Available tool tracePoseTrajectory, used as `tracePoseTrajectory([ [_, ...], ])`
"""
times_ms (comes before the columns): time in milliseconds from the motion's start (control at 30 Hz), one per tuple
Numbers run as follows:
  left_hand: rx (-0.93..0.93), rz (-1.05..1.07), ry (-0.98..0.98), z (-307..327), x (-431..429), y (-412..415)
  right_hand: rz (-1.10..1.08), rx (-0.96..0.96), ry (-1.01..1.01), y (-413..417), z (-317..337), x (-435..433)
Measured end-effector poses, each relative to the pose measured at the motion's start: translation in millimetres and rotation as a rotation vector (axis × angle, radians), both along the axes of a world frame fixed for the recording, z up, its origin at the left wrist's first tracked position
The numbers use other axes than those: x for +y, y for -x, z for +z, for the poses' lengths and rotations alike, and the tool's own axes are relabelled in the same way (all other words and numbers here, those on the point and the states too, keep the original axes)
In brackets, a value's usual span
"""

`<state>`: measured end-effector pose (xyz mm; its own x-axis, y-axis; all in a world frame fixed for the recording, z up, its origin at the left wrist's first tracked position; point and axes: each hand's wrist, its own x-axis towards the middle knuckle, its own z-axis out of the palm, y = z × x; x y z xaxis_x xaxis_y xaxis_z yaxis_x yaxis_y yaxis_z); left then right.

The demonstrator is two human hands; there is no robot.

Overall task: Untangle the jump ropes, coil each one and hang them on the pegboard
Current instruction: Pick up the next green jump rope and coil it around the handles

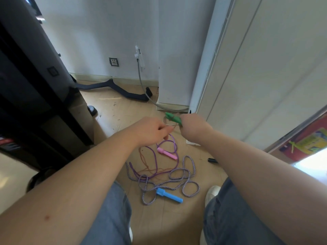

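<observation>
My right hand (192, 127) grips a green jump-rope handle (172, 118) held up in front of me. My left hand (153, 129) pinches that rope's thin brownish cord (145, 160), which trails down to the floor. Below on the floor lies a tangle: a smooth purple rope (165, 144) with a pink handle (167, 153), and a purple-and-white braided rope (187, 175) with a blue handle (169, 195). The cords cross each other in loose loops. No pegboard is in view.
A black cabinet or machine (35, 96) stands at the left. A white appliance (177, 68) and white panels (265, 76) rise at the right. A grey hose (146, 92) and a dark bar (113, 87) lie by the wall. My knees and a white shoe (212, 193) frame the tangle.
</observation>
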<state>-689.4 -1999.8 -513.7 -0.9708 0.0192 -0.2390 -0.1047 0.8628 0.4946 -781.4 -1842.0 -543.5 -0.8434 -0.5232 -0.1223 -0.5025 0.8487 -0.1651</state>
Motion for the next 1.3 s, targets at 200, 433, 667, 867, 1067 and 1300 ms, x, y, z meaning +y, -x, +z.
tracePoseTrajectory([
  [200, -0.022, 0.213, -0.049, -17, -26, 8, 0.199, -0.097, 0.160, -10, 14, 0],
  [433, 0.255, 0.015, -0.310, -12, -23, 6, 0.297, -0.206, 0.221, -19, 26, -2],
  [667, 0.200, 0.130, -0.477, -9, -17, 10, 0.210, -0.270, 0.378, -20, 38, 3],
  [867, 0.213, 0.157, -0.156, -13, -15, 12, 0.169, -0.509, 0.464, -20, 43, 6],
  [1067, 0.327, 0.150, -0.067, -11, -22, 12, 0.187, -1.181, 0.393, -32, 48, 8],
  [1300, 0.352, 0.338, -0.128, -19, -33, 19, 0.143, -1.288, 0.429, -26, 49, 15],
])
